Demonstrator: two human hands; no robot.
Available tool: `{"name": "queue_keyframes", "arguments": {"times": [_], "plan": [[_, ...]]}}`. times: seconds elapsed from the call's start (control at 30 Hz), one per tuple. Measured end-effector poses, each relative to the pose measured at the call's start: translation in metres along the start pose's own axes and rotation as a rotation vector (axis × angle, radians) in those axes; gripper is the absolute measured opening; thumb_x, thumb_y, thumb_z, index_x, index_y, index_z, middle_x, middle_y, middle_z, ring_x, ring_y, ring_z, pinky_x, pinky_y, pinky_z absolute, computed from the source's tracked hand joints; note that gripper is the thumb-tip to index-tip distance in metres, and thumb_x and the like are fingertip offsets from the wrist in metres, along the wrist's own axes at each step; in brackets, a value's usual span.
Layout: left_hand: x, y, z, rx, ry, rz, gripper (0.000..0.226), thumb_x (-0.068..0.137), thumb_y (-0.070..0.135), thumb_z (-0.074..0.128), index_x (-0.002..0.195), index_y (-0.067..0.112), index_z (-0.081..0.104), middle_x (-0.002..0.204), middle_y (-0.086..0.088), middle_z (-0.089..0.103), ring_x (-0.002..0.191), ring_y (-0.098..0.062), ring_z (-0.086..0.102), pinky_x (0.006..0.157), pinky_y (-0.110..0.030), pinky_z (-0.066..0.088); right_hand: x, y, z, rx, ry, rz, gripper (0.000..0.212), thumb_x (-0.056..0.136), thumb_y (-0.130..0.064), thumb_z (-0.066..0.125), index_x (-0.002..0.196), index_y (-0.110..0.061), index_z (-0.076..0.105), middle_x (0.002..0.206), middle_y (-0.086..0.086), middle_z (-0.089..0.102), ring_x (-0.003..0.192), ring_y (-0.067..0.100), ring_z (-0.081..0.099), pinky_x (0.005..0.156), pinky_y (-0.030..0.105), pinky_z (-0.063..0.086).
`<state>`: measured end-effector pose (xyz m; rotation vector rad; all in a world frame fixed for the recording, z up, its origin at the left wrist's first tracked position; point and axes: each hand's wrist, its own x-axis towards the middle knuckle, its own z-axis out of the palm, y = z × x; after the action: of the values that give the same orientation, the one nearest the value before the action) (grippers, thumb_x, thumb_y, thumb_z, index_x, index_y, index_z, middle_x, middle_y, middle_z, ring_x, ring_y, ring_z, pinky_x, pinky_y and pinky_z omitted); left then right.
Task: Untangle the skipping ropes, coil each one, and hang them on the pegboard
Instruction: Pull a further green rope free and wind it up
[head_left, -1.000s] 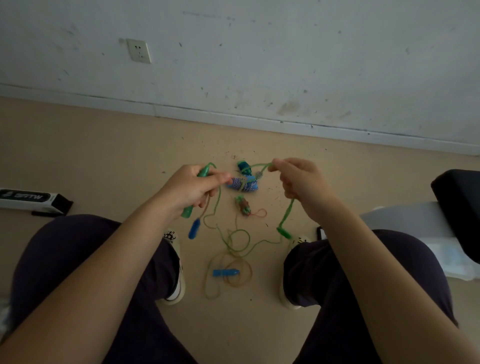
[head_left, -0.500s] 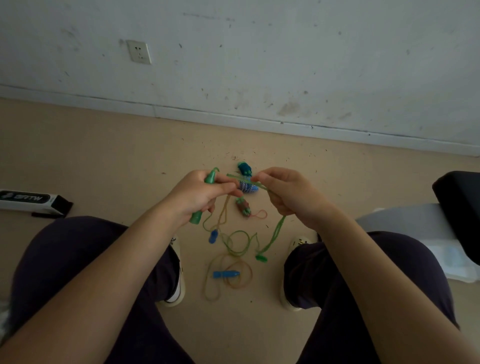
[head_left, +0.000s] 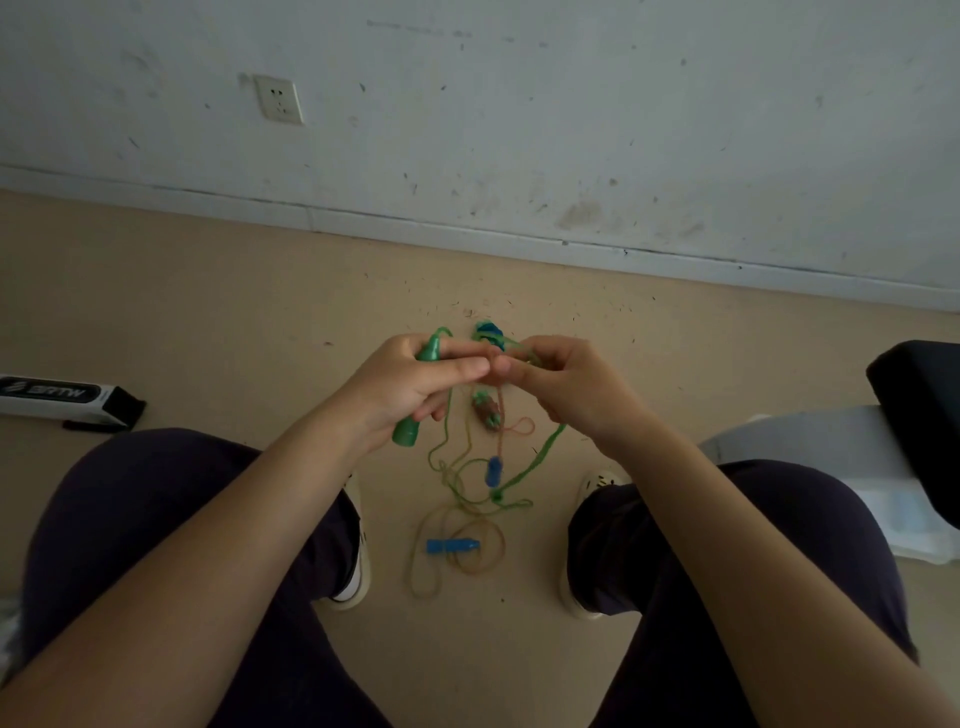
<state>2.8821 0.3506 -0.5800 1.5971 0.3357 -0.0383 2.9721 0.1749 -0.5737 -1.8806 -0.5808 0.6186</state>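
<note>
My left hand (head_left: 410, 384) grips a green rope handle (head_left: 408, 431) whose tip sticks up above my fingers. My right hand (head_left: 561, 384) pinches the green rope (head_left: 540, 460) close to my left fingertips; the cord hangs down from it to the floor. Below the hands dangle a blue handle (head_left: 493, 470) and a small brown-green bundle (head_left: 487, 410). A blue-green coiled piece (head_left: 488, 332) shows just behind my fingers. On the floor between my feet lie a second blue handle (head_left: 451, 546) and tangled orange rope loops (head_left: 467, 551).
I sit with my knees apart, a white shoe (head_left: 356, 566) on the left and another (head_left: 584, 519) on the right. A black-and-white box (head_left: 57, 400) lies at the far left. A dark seat (head_left: 919, 410) and white plastic (head_left: 831, 467) are at the right. No pegboard is in view.
My hands have come together until the fingertips nearly touch. The hanging blue handle swung rightward and the green cord's slack dropped lower.
</note>
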Motion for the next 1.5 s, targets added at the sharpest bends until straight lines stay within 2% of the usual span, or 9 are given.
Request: {"name": "queue_keyframes", "arguments": {"times": [0.2,0.4,0.53,0.6,0.7,0.83,1.03,1.33,1.5], "plan": [[-0.003,0.002,0.002,0.055,-0.08,0.004,0.024,0.096,0.02,0.063,0.113,0.032,0.073,0.046,0.002,0.039,0.049,-0.014,0.036,0.06,-0.029,0.043,-0.002,-0.003,-0.002,-0.013,0.077,-0.004,0.018,0.088,-0.025,0.073,0.096,-0.011,0.077,0.05,-0.017,0.054,0.042,-0.003,0.046,0.044,0.007,0.033],[0.001,0.004,-0.002,0.208,0.232,0.04,0.015,0.094,0.03,0.065,0.103,0.019,0.071,0.048,0.018,0.056,0.048,-0.007,0.045,0.053,-0.023,0.046,-0.004,-0.006,-0.007,-0.043,-0.046,-0.029,0.019,0.091,-0.023,0.069,0.093,-0.004,0.074,0.049,-0.015,0.048,0.043,0.0,0.041,0.045,0.009,0.032],[-0.003,0.011,0.0,0.06,0.064,0.081,0.039,0.101,0.048,0.044,0.118,0.023,0.069,0.108,0.0,0.073,0.043,-0.01,0.035,0.064,-0.038,0.05,-0.005,-0.008,-0.007,-0.054,-0.114,-0.06,0.02,0.093,-0.017,0.067,0.092,0.002,0.07,0.053,-0.017,0.052,0.046,-0.001,0.046,0.047,0.009,0.035],[-0.005,0.011,0.0,0.149,-0.042,0.041,0.05,0.091,0.064,0.043,0.115,0.029,0.071,0.087,-0.016,0.069,0.044,-0.012,0.036,0.068,-0.044,0.054,-0.006,-0.008,-0.007,-0.041,-0.14,-0.065,0.02,0.093,-0.017,0.066,0.092,0.003,0.069,0.06,-0.011,0.054,0.046,-0.001,0.045,0.047,0.009,0.035],[-0.003,0.004,0.0,0.243,-0.071,-0.04,0.034,0.09,0.054,0.059,0.106,0.026,0.071,0.05,0.0,0.045,0.046,-0.011,0.04,0.066,-0.043,0.049,-0.006,-0.009,-0.006,-0.041,-0.122,-0.048,0.019,0.092,-0.017,0.067,0.092,0.002,0.07,0.066,0.001,0.056,0.045,0.0,0.043,0.046,0.009,0.034],[0.0,0.002,-0.002,0.193,-0.041,-0.012,0.025,0.088,0.04,0.069,0.1,0.018,0.072,0.061,0.001,0.055,0.043,-0.008,0.04,0.057,-0.032,0.04,-0.005,-0.008,-0.007,-0.03,-0.125,-0.005,0.02,0.094,-0.017,0.064,0.09,0.003,0.067,0.051,-0.015,0.05,0.04,0.002,0.038,0.043,0.013,0.031],[-0.001,0.003,-0.005,0.069,-0.062,0.024,0.064,0.063,0.068,0.077,0.103,0.019,0.072,0.071,0.002,0.059,0.043,-0.007,0.04,0.048,-0.023,0.041,-0.005,-0.01,-0.007,0.021,-0.191,0.034,0.015,0.097,-0.019,0.061,0.09,-0.006,0.063,0.061,-0.005,0.061,0.041,0.005,0.035,0.04,0.018,0.029],[0.002,0.003,-0.001,0.094,0.082,0.016,0.032,0.065,0.048,0.078,0.081,0.021,0.074,0.061,0.004,0.055,0.049,-0.011,0.043,0.049,-0.026,0.037,-0.008,-0.011,-0.009,0.014,-0.232,0.019,0.016,0.092,-0.031,0.066,0.089,-0.015,0.068,0.063,-0.002,0.055,0.045,0.003,0.04,0.046,0.017,0.031],[-0.001,0.006,-0.001,0.166,-0.004,-0.028,0.038,0.065,0.045,0.08,0.087,0.016,0.072,0.057,0.015,0.058,0.051,-0.009,0.044,0.054,-0.027,0.039,-0.006,-0.009,-0.006,0.041,-0.13,0.055,0.046,0.096,-0.05,0.05,0.092,-0.011,0.074,0.059,0.0,0.047,0.045,0.008,0.034,0.044,0.018,0.029]]}}
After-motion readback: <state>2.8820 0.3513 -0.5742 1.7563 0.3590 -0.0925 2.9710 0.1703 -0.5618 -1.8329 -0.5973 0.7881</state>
